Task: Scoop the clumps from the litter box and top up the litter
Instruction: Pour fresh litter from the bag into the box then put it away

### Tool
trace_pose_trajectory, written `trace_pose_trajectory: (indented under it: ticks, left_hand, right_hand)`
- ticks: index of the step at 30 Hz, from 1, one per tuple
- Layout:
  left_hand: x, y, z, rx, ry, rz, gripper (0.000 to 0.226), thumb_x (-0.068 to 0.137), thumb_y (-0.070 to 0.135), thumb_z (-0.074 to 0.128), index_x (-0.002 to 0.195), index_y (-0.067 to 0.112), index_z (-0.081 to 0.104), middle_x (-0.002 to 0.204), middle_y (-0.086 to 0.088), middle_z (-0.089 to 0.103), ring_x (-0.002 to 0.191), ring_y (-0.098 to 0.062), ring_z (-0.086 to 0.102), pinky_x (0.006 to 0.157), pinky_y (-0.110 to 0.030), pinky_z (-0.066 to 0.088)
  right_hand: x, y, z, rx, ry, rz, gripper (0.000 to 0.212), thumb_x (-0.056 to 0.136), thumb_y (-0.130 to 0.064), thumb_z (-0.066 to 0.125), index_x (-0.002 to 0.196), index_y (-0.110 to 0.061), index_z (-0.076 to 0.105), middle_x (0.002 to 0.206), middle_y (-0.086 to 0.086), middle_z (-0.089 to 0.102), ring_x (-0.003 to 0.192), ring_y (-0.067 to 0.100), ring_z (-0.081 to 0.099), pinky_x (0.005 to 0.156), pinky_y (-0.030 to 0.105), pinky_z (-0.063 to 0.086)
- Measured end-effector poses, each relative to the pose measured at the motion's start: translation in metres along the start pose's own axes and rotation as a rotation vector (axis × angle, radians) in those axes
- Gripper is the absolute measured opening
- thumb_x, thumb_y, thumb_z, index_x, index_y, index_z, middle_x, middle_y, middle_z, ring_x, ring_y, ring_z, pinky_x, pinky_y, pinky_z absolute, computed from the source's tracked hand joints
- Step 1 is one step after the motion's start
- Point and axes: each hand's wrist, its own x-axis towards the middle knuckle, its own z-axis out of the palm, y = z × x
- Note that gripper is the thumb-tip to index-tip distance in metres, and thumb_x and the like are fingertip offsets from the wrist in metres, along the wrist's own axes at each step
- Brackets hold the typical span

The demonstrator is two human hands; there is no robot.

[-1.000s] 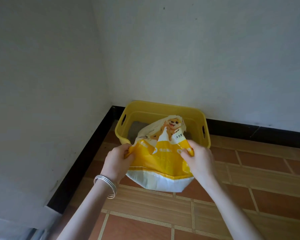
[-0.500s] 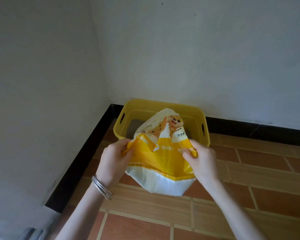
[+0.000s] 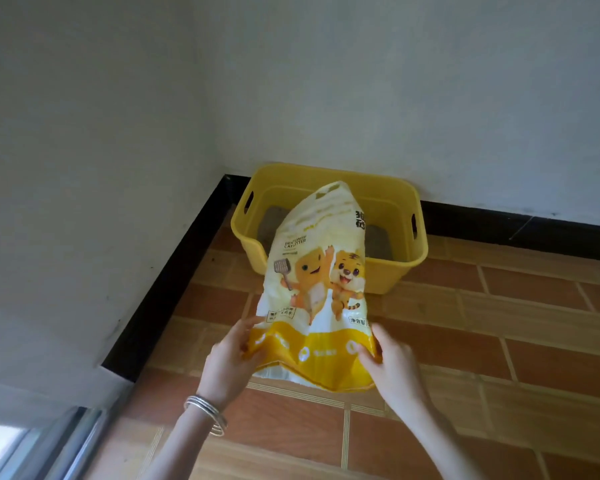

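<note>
A yellow and white cat litter bag (image 3: 317, 282) with cartoon animals printed on it hangs upside down, its far end pointing into the yellow plastic litter box (image 3: 406, 216). My left hand (image 3: 231, 360) pinches the bag's yellow bottom corner on the left. On the right, my right hand (image 3: 392, 365) grips the other bottom corner. Grey litter (image 3: 378, 244) shows on the box floor beside the bag. The bag's mouth is hidden behind its own body.
The box stands in a room corner against white walls with a black skirting (image 3: 174, 268). Brown tiled floor (image 3: 499, 341) stretches to the right and towards me. A window frame (image 3: 49, 445) shows at the lower left.
The bag has unfolded and stretched out lengthwise towards the box, showing its printed front. Both hands have drawn back towards me, still holding the bottom corners.
</note>
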Motion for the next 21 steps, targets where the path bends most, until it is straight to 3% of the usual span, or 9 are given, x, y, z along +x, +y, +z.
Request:
trace_pose_trajectory:
  ticks: [2,6,8,11,13,15,17,21]
  left_hand:
    - [0.002,-0.003,0.010,0.004,-0.044,-0.033,0.061,0.060,0.059,0.056,0.119,0.043,0.050,0.084,0.012,0.066,0.078,-0.010,0.062,0.075,-0.035,0.051]
    - [0.010,-0.008,0.024,-0.033,-0.118,-0.118,0.063,0.076,0.023,0.072,0.132,0.034,0.043,0.079,0.003,0.058,0.074,-0.013,0.054,0.074,-0.026,0.046]
    - [0.016,-0.014,0.026,-0.038,-0.215,-0.150,0.070,0.076,0.022,0.074,0.134,0.037,0.038,0.088,0.000,0.059,0.084,-0.014,0.056,0.079,-0.025,0.046]
    - [0.029,-0.025,0.025,-0.073,-0.316,-0.226,0.088,0.068,0.030,0.081,0.139,0.038,0.030,0.115,0.001,0.062,0.105,-0.016,0.059,0.095,-0.035,0.046]
    - [0.040,-0.027,0.024,-0.111,-0.273,-0.217,0.089,0.063,0.033,0.083,0.137,0.035,0.034,0.123,0.002,0.059,0.108,-0.016,0.059,0.096,-0.040,0.047]
    - [0.054,-0.017,0.023,-0.156,-0.194,-0.186,0.075,0.069,0.023,0.081,0.133,0.029,0.042,0.124,0.002,0.059,0.109,-0.016,0.059,0.095,-0.040,0.048]
    - [0.073,-0.001,0.021,-0.203,-0.112,-0.125,0.060,0.074,0.019,0.077,0.127,0.029,0.050,0.122,0.005,0.060,0.112,-0.014,0.056,0.096,-0.036,0.047]
    - [0.125,0.035,0.013,-0.160,-0.025,0.012,0.055,0.081,0.021,0.071,0.131,0.021,0.049,0.121,0.008,0.054,0.111,-0.009,0.050,0.091,-0.024,0.041]
  right_hand:
    - [-0.005,0.006,0.006,-0.013,-0.069,0.036,0.023,0.086,-0.029,0.063,0.102,-0.014,0.058,0.065,-0.008,0.059,0.050,0.008,0.049,0.047,0.028,0.038]
    - [-0.009,0.015,0.014,0.011,-0.120,0.114,0.035,0.086,-0.034,0.063,0.116,-0.018,0.054,0.086,-0.009,0.065,0.057,0.001,0.047,0.048,0.015,0.034]
    - [-0.007,0.019,0.017,0.069,-0.108,0.140,0.041,0.083,-0.034,0.065,0.119,-0.017,0.053,0.096,-0.009,0.066,0.069,0.005,0.054,0.056,0.013,0.039]
    - [0.001,0.020,0.014,0.187,-0.057,0.174,0.047,0.080,-0.028,0.071,0.122,-0.015,0.054,0.091,-0.012,0.063,0.081,0.006,0.061,0.071,0.027,0.051]
    - [0.010,0.016,0.009,0.246,-0.018,0.175,0.048,0.079,-0.024,0.072,0.122,-0.013,0.055,0.092,-0.011,0.063,0.085,0.005,0.061,0.077,0.031,0.052]
    - [0.025,0.010,0.002,0.295,0.003,0.151,0.047,0.079,-0.021,0.072,0.122,-0.012,0.054,0.097,-0.009,0.062,0.089,0.003,0.060,0.079,0.023,0.050]
    - [0.044,0.000,-0.007,0.327,0.016,0.107,0.047,0.080,-0.020,0.070,0.124,-0.014,0.053,0.101,-0.011,0.058,0.092,0.001,0.057,0.079,0.014,0.045]
    - [0.096,-0.014,-0.025,0.388,0.072,0.062,0.048,0.082,-0.021,0.067,0.127,-0.014,0.051,0.112,-0.007,0.057,0.103,0.005,0.055,0.086,0.015,0.044]
